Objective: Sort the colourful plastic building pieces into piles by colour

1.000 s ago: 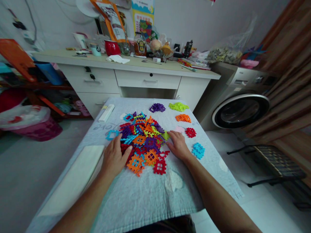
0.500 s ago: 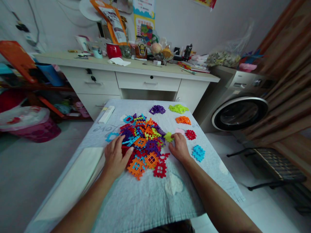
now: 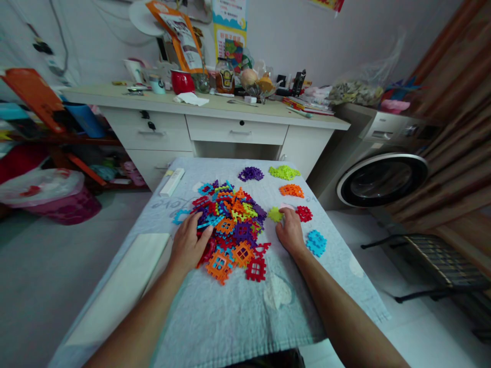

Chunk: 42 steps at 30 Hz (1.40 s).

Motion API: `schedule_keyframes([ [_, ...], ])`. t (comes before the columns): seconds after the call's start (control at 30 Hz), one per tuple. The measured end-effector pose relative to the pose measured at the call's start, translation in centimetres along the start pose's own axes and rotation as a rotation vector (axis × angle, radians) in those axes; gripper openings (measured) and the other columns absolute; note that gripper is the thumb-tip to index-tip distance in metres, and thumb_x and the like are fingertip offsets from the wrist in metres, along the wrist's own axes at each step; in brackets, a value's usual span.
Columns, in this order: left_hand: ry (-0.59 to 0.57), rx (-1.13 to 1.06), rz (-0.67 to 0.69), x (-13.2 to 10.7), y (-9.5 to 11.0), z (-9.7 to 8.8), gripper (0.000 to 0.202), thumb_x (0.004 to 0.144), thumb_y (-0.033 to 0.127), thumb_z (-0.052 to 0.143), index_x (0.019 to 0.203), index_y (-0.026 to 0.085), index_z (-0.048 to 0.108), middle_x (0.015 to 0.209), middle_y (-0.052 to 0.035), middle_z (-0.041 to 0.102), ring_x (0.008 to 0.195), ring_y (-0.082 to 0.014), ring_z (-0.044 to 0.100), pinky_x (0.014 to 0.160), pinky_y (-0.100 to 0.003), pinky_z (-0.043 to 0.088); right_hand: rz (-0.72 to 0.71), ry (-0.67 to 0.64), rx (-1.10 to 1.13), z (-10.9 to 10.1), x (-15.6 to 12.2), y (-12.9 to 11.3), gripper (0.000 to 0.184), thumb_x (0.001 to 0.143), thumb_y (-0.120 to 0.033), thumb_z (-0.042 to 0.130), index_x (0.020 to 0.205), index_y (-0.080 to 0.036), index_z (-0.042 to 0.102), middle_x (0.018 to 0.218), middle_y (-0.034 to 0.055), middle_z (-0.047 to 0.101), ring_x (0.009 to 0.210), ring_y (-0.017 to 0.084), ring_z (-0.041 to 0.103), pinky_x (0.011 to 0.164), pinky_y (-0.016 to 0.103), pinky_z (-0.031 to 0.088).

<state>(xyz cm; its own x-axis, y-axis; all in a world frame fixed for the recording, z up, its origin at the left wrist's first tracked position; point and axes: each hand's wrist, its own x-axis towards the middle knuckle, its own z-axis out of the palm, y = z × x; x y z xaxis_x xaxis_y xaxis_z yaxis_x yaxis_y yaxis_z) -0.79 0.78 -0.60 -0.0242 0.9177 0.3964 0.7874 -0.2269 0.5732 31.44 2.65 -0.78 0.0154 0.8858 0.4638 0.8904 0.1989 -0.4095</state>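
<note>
A mixed pile of plastic interlocking pieces [image 3: 230, 212] in purple, orange, red, blue and yellow-green lies in the middle of the cloth-covered table. My left hand [image 3: 188, 241] rests against the pile's left side, thumb and fingers apart, holding nothing that I can see. To the right of the pile, my right hand [image 3: 290, 230] pinches a yellow-green interlocking piece [image 3: 275, 214] just above or on the cloth. Sorted by colour, small heaps stand along the right and far side: purple [image 3: 250, 174], yellow-green [image 3: 284, 172], orange [image 3: 292, 190], red [image 3: 304, 213] and blue [image 3: 316, 243].
A long white box [image 3: 172, 182] lies at the table's far left. Beyond the table stands a white cabinet [image 3: 238, 134] crowded with jars and bags. A washing machine [image 3: 378, 153] is at the right, near a low woven stool [image 3: 441, 260]. A pink bin [image 3: 65, 204] stands left.
My right hand has moved a little to the right with the yellow-green piece, away from the pile. My left hand stays at the pile's left side. The view has shifted slightly.
</note>
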Motion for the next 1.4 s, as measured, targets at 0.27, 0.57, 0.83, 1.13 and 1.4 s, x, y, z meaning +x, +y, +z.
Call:
schedule_keyframes([
  [0.27,-0.004,-0.028,0.024,0.0,0.2,-0.4,0.050,0.093,0.050,0.040,0.130,0.018,0.050,0.133,-0.0135,0.053,0.128,-0.0269,0.047,0.111,-0.047,0.036,0.065,-0.116,-0.147,0.3,0.2,0.0,0.038,0.087,-0.026,0.051,0.122,-0.012,0.059,0.122,0.0160,0.061,0.111,0.032,0.050,0.096,0.046,0.038],
  [0.57,0.089,0.135,-0.118,0.4,0.0,-0.6,0.052,0.092,0.051,0.038,0.126,0.016,0.054,0.131,-0.0184,0.050,0.130,-0.0334,0.042,0.107,-0.056,0.036,0.049,-0.010,-0.003,0.0,0.4,0.4,0.041,0.080,-0.023,0.058,0.120,-0.013,0.058,0.112,0.0154,0.057,0.103,0.029,0.053,0.091,0.043,0.044],
  [0.83,0.020,0.193,0.021,0.6,-0.7,-0.1,0.054,0.093,0.054,0.036,0.125,0.015,0.054,0.121,-0.0157,0.062,0.120,-0.0314,0.050,0.108,-0.056,0.033,0.210,0.009,0.222,-2.1,0.9,0.1,0.023,0.078,-0.025,0.053,0.097,-0.016,0.063,0.082,0.0059,0.061,0.072,0.020,0.056,0.069,0.034,0.046],
  [1.13,0.002,0.039,0.002,0.9,-0.6,-0.1,0.052,0.090,0.056,0.039,0.125,0.019,0.053,0.120,-0.0124,0.059,0.117,-0.0286,0.054,0.102,-0.049,0.042,0.487,-0.188,0.842,-4.5,7.5,1.3,0.020,0.066,-0.031,0.068,0.077,-0.019,0.056,0.061,-0.0045,0.054,0.049,0.009,0.045,0.046,0.021,0.035],
  [1.4,-0.005,0.047,0.004,0.8,-1.0,0.2,0.053,0.090,0.057,0.039,0.126,0.020,0.052,0.122,-0.0125,0.058,0.118,-0.0289,0.053,0.104,-0.051,0.041,0.714,0.111,0.720,-1.6,17.4,4.6,0.027,0.068,-0.019,0.073,0.066,-0.020,0.046,0.050,-0.0062,0.047,0.044,0.008,0.048,0.043,0.019,0.040],
])
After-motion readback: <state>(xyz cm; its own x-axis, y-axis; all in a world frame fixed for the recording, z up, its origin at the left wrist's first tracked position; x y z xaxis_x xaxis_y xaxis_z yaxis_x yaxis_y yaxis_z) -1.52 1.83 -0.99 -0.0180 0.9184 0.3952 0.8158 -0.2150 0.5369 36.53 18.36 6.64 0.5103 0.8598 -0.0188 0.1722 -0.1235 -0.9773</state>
